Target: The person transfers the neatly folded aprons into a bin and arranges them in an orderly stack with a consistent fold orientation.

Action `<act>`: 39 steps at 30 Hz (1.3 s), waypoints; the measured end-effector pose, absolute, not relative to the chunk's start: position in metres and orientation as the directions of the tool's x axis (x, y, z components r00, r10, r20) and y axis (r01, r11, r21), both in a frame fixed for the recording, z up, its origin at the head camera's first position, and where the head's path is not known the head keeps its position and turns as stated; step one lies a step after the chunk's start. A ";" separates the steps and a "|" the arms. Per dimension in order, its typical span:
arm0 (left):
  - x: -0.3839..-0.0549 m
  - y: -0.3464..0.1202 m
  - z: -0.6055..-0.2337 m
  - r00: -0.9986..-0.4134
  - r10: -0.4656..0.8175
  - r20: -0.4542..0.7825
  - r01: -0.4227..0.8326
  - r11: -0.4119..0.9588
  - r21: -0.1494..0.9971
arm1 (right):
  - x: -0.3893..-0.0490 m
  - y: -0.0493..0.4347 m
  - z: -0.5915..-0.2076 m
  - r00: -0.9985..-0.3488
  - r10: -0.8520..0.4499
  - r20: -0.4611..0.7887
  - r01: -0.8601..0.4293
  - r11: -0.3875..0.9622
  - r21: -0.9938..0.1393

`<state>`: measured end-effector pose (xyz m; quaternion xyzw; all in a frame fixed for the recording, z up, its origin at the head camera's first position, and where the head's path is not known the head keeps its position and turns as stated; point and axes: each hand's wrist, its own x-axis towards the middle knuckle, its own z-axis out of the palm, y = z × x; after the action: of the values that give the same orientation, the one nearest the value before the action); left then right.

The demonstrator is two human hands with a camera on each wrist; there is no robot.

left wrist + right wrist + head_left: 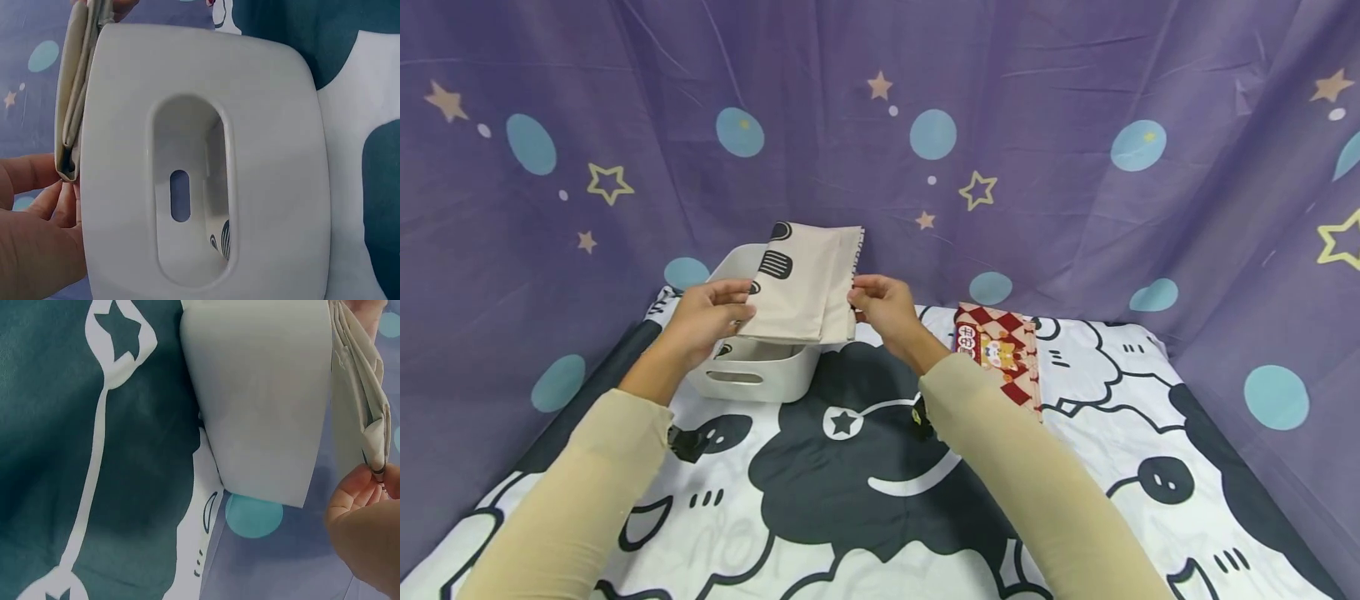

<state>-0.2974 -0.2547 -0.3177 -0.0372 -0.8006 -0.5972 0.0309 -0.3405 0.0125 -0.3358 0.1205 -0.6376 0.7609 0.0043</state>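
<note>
A folded cream cloth (801, 283) with black printed shapes is held up between both hands, over a white plastic basket (790, 383). My left hand (700, 321) pinches its left edge, fingers behind and thumb in front. At the opposite edge my right hand (889, 315) pinches the cloth near a striped border. In the left wrist view, the cloth's folded layers (74, 119) stand beside the basket's rim. A slot in the basket wall shows a bit of patterned material (224, 240) inside; most of the basket's inside is hidden. Stacked folds of cloth (365, 394) appear in the right wrist view.
To the right of my right hand lies a red-and-cream checked packet (1011, 354) with a cartoon animal, partly covered by my forearm. A black and white cartoon-print sheet (880, 467) covers the surface. Behind it hangs a purple curtain (1037, 217) with stars and dots.
</note>
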 end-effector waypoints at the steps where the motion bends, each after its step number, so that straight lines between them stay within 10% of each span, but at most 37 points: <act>1: -0.298 -0.256 -0.318 -0.995 0.024 0.096 0.099 0.288 0.952 | -0.340 0.011 -0.336 -0.970 -0.155 0.190 -0.161 -0.181 -0.970; 39: -0.301 -0.296 -0.321 -0.993 -0.066 0.097 0.063 0.395 0.917 | -0.328 -0.032 -0.345 -0.952 -0.289 0.101 -0.073 -0.105 -0.992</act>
<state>-0.3013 -0.2964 -0.3210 0.0007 -0.8330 -0.5501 0.0587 -0.3279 -0.0321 -0.3446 0.1364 -0.6649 0.7306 -0.0740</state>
